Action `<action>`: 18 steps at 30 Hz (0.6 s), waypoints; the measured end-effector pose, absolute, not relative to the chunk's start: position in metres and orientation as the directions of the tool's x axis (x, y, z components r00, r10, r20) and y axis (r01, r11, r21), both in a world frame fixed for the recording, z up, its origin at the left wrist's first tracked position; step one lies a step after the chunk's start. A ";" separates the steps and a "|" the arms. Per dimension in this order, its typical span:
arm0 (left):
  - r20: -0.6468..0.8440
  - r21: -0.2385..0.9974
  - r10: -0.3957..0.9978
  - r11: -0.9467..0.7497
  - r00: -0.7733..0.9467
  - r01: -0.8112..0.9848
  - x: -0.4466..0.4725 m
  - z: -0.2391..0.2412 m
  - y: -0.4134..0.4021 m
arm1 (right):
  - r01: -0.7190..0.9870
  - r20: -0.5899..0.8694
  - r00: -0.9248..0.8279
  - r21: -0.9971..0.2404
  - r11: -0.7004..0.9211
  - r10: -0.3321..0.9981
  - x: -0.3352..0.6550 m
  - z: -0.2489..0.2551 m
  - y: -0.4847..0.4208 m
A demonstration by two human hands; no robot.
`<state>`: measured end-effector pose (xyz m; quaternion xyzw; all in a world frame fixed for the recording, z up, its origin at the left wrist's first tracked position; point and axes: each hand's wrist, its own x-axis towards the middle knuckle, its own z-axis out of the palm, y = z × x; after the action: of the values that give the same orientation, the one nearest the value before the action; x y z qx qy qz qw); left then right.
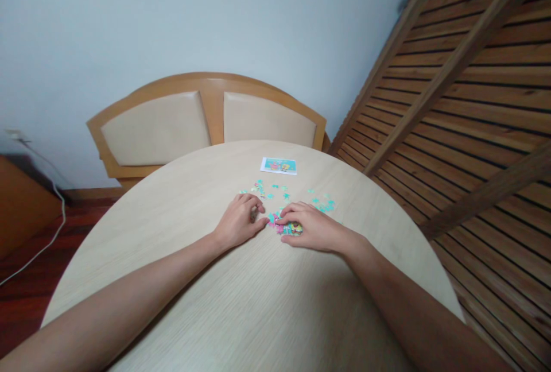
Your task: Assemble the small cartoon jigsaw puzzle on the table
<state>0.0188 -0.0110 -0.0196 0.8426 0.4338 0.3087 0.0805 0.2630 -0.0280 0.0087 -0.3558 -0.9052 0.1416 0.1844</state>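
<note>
A small cluster of joined jigsaw puzzle pieces (286,229), pink, yellow and teal, lies on the table between my hands. My right hand (316,227) is over its right side, fingers on top and at the far edge, thumb along the near edge, covering part of it. To the left, my left hand (240,220) rests on the tabletop with curled fingers and a gap between thumb and fingers. Its thumb tip is at the cluster's left edge, and I see nothing held in it. Loose teal puzzle pieces (325,205) lie beyond my right hand, and other loose pieces (260,187) beyond my left.
A picture card (279,166) with a teal cartoon print lies farther back on the round wooden table (181,303). Behind the table is a padded wooden bench back (213,108) against the wall. Wooden slats (465,113) lean at the right; a white cable (60,228) hangs at the left.
</note>
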 end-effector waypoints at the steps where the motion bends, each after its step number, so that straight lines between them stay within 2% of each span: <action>1: 0.454 0.396 0.778 -0.613 0.434 0.684 0.019 -0.020 -0.011 | 0.594 0.231 -0.679 -0.385 0.706 0.697 0.263 0.009 -0.028; 8: 0.455 0.358 0.769 -0.620 0.449 0.698 0.017 -0.022 -0.009 | 0.584 0.230 -0.688 -0.387 0.714 0.688 0.262 0.010 -0.029; 12: 0.430 0.254 0.755 -0.627 0.495 0.736 0.014 -0.017 -0.005 | 0.579 0.240 -0.687 -0.390 0.716 0.686 0.263 0.010 -0.029; 15: 0.377 0.202 0.782 -0.592 0.496 0.780 0.011 -0.016 0.000 | 0.577 0.244 -0.684 -0.395 0.715 0.687 0.263 0.010 -0.029; 18: 0.367 0.211 0.828 -0.518 0.424 0.829 0.008 -0.019 0.004 | 0.576 0.244 -0.685 -0.397 0.715 0.687 0.263 0.011 -0.029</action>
<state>0.0084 0.0044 -0.0186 0.8439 0.4908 0.2166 -0.0011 0.2635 -0.0295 0.0107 -0.3482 -0.9062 0.1457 0.1907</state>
